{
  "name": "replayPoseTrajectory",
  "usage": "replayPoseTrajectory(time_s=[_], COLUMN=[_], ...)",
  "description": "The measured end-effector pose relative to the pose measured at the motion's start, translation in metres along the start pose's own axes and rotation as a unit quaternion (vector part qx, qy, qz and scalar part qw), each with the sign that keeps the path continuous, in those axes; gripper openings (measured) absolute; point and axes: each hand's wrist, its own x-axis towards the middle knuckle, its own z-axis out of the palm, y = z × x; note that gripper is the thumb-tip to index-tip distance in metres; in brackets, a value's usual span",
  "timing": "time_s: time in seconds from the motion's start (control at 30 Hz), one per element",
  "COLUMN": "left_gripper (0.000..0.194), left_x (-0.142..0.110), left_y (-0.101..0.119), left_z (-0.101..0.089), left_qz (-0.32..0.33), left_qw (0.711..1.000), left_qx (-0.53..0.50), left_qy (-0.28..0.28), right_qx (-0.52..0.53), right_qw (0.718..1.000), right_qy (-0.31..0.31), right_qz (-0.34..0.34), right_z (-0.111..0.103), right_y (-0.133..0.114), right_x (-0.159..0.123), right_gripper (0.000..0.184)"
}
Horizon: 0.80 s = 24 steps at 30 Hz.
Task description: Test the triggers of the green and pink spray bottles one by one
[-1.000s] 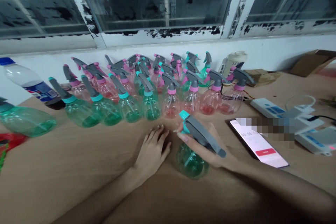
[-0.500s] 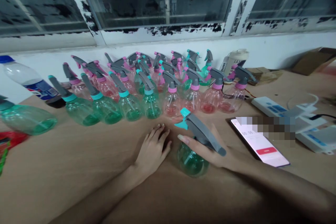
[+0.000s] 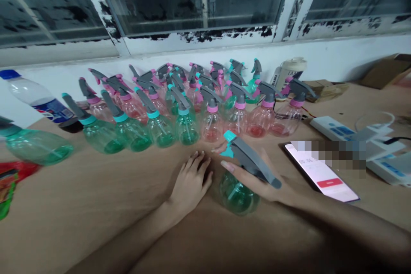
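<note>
In the head view my right hand (image 3: 257, 182) is wrapped around the neck of a green spray bottle (image 3: 239, 199) with a grey and turquoise trigger head. The bottle stands near the front of the table, its nozzle pointing away to the left. My left hand (image 3: 190, 182) lies on the tabletop just left of that bottle, palm down, fingers stretched out and holding nothing. Beyond both hands is a row of spray bottles, among them a green one (image 3: 188, 130) with a turquoise collar and a pink one (image 3: 212, 127) with a pink collar.
More spray bottles crowd behind toward the wall. A phone (image 3: 334, 184) showing a timer and white power strips (image 3: 334, 130) lie at right. A soda bottle (image 3: 41, 100), a green spray bottle (image 3: 38, 145) and a red packet (image 3: 24, 171) are at left. A cup (image 3: 292, 70) stands at the back.
The whole view has shifted slightly. Both hands keep their places on the table, and my right hand still grips the green spray bottle.
</note>
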Motion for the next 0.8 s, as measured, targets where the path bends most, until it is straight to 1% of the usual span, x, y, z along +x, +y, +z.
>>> replayPoseTrajectory(time_s=[0.13, 0.23, 0.33, 0.5, 0.7, 0.8], left_gripper=[0.031, 0.032, 0.033, 0.034, 0.035, 0.034], left_x=[0.000, -0.001, -0.001, 0.000, 0.000, 0.000], left_y=[0.001, 0.001, 0.000, 0.000, 0.001, 0.000], left_z=[0.001, 0.002, 0.002, 0.001, -0.001, -0.002], left_qz=[-0.005, -0.009, -0.013, -0.012, -0.007, -0.004], left_qw=[1.000, 1.000, 1.000, 1.000, 1.000, 1.000], left_qx=[-0.002, -0.002, -0.001, 0.001, 0.002, 0.001], left_qy=[-0.006, -0.009, -0.010, -0.021, -0.022, -0.019], right_qx=[0.019, -0.007, -0.023, -0.044, -0.032, -0.045], right_qw=[0.999, 0.999, 0.999, 0.999, 0.999, 0.999], right_qy=[-0.003, 0.016, 0.014, 0.003, 0.004, 0.002], right_qz=[0.031, 0.043, 0.024, 0.008, -0.026, -0.020], right_z=[0.003, 0.005, 0.003, -0.004, -0.001, 0.000], right_y=[0.005, 0.008, 0.003, -0.010, -0.006, -0.005], right_x=[-0.003, -0.005, -0.002, 0.005, 0.002, 0.002], right_gripper=[0.008, 0.008, 0.008, 0.014, 0.021, 0.016])
